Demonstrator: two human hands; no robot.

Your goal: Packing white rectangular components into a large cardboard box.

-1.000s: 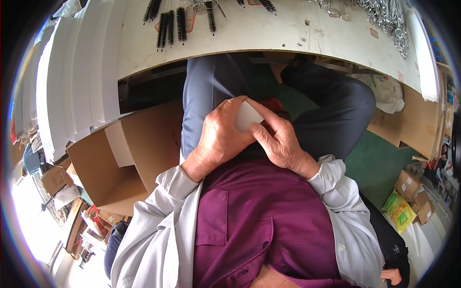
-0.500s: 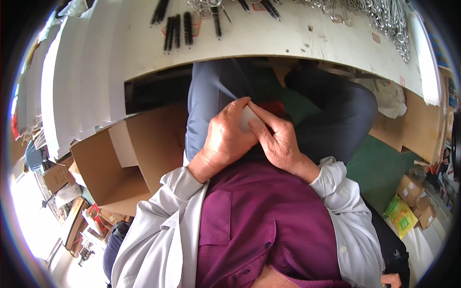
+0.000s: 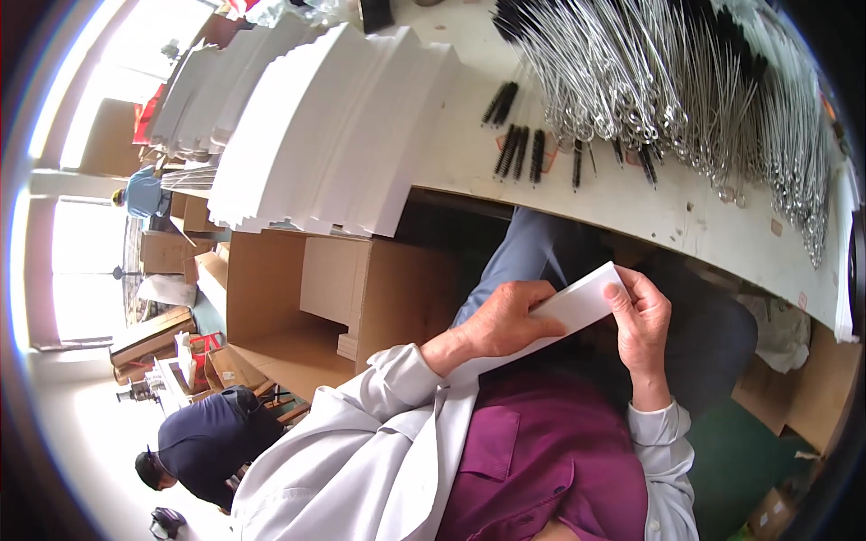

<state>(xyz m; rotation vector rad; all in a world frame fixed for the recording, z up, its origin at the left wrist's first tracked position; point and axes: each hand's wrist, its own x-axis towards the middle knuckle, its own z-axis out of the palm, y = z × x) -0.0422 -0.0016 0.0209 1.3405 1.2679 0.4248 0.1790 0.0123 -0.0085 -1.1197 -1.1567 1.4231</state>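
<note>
Cardboard makes up the open carton (image 3: 298, 298) at the far left, under a fanned stack of white card sheets (image 3: 334, 135) on the tabletop (image 3: 686, 216). Moving right, the left hand (image 3: 501, 320) has its fingers clenched over the lower end of a white card strip (image 3: 564, 316) held above the lap; the right hand (image 3: 642, 320) pinches its upper end. The strip looks mid-handling, perhaps being folded; any next move calls for a steady two-handed grip. Farther right, black wire-handled brushes (image 3: 667, 81) lie heaped on the tabletop.
</note>
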